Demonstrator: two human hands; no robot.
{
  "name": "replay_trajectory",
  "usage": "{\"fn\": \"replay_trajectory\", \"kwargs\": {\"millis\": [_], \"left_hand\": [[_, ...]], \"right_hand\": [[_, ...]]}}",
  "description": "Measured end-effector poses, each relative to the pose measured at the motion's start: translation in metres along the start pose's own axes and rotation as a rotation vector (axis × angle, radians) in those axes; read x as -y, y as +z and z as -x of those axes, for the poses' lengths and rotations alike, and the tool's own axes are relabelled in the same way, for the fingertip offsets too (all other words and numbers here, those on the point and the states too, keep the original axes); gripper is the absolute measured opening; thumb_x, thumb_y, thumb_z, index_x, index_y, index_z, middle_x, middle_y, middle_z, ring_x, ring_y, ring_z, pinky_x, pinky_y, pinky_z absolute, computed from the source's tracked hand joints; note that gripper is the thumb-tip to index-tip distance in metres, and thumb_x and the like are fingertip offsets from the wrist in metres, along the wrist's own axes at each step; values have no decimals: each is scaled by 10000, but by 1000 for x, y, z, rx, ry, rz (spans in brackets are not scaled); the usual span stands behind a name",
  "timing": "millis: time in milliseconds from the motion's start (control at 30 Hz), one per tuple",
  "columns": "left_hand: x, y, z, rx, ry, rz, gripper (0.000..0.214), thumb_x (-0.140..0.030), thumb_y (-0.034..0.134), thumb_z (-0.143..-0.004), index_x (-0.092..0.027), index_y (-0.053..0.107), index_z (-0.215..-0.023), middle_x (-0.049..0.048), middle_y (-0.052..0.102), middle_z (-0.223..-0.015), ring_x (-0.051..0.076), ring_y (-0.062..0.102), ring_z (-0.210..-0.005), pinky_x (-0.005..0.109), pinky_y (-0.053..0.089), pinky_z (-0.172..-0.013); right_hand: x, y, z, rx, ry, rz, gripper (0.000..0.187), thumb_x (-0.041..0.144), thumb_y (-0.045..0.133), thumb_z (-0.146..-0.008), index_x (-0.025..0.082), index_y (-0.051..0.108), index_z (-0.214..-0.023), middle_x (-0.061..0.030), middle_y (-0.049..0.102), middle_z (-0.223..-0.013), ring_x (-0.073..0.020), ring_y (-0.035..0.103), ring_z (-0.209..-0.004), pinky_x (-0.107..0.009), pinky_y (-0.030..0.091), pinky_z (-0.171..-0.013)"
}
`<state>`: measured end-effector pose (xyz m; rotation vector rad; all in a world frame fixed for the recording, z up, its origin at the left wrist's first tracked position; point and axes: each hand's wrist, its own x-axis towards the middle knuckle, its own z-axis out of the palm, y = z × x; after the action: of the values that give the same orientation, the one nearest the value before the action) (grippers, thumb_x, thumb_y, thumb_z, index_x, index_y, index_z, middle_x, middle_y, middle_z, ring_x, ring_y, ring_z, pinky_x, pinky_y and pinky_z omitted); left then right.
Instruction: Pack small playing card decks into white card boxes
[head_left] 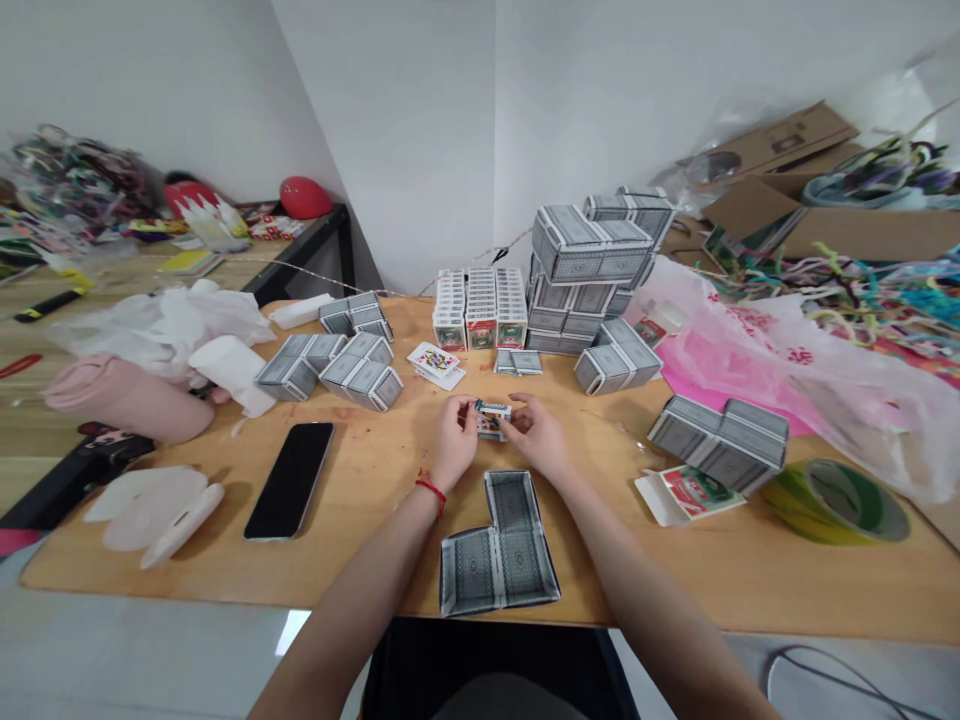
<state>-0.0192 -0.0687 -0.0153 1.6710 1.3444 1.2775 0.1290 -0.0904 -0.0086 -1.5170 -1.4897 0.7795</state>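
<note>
Both of my hands meet at the middle of the table around a small folded playing-card piece (492,421), which shows a coloured picture face and a white edge. Closed on its left end is my left hand (455,440), with a red string bracelet at the wrist. My right hand (538,437) pinches the right end. Just below them lies an L-shaped open box of grey-backed cards (499,555). Loose playing cards (436,364) lie beyond my left hand, and flat grey-backed cards (517,361) beyond my right.
Card boxes (480,310) stand in rows at the back beside stacked grey card blocks (592,250). More card blocks (360,370) sit left, near a phone (289,482) and a pink bottle (127,398). At right are an opened card box (694,493), tape roll (836,502) and plastic bag (757,360).
</note>
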Motion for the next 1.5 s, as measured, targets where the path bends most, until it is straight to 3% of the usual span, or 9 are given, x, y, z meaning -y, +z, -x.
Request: {"fn": "replay_trajectory", "kwargs": {"millis": [167,300,433,567,700,833,1100,1333,1500], "left_hand": [[-2,0,2,87,74,-56,192,-233,480,-812,-170,515,-990,68,578,-970,135,561,-846,256,471,-710],[-3,1,1,158,106,-107,196,-205,509,-791,-184,543,-983,56,593,-973,141,566,-868,268,470,-741],[-3,0,0,130,91,-152,150,-189,481,-802,-185,582,-914,48,620,-919,147,575,-855,279,464,-754],[-3,-2,-2,70,44,-119,140,-206,478,-807,-174,590,-884,47,634,-886,142,584,-821,270,464,-737],[-6,-1,-1,58,11,-70,143,-222,460,-818,-165,573,-884,43,635,-860,133,586,-784,253,463,-710],[-10,-2,1,117,19,-86,138,-237,445,-825,-168,559,-862,39,628,-829,136,580,-749,248,455,-670],[-9,-2,2,139,52,-132,168,-274,414,-847,-176,543,-893,41,617,-828,136,576,-716,252,458,-640],[-9,-2,3,197,196,-180,258,-142,399,-828,-199,522,-1048,63,596,-1019,161,561,-932,317,457,-818],[-12,-3,4,231,278,-268,278,-96,447,-780,-201,535,-1022,59,602,-963,173,555,-907,325,459,-798]], "right_hand": [[-4,1,-2,-3,12,119,309,282,531,-751,213,550,-1052,-42,686,-842,-155,633,-682,-265,479,-626],[-3,0,-1,-14,3,152,329,251,514,-747,194,565,-1067,-63,686,-894,-169,643,-743,-271,484,-670],[1,0,0,-17,-1,172,304,238,476,-739,185,616,-1004,-55,686,-825,-170,626,-685,-259,459,-625],[5,-3,-1,8,73,-142,265,290,446,-743,166,642,-872,-8,635,-649,-125,540,-510,-222,396,-483],[8,-10,-4,51,212,-480,251,405,546,-700,158,590,-706,60,461,-441,-76,387,-384,-196,289,-389],[8,-8,-4,144,264,-675,312,467,623,-642,168,536,-654,48,524,-535,-79,462,-467,-197,365,-462],[12,1,0,366,447,-1033,339,464,589,-698,176,594,-878,-53,658,-862,-183,613,-790,-346,505,-699],[15,3,2,331,453,-1101,272,396,639,-675,182,578,-831,-19,643,-780,-151,600,-710,-347,511,-700],[16,4,3,260,442,-1031,287,407,676,-628,196,544,-771,19,606,-678,-120,575,-612,-262,486,-587]]}}
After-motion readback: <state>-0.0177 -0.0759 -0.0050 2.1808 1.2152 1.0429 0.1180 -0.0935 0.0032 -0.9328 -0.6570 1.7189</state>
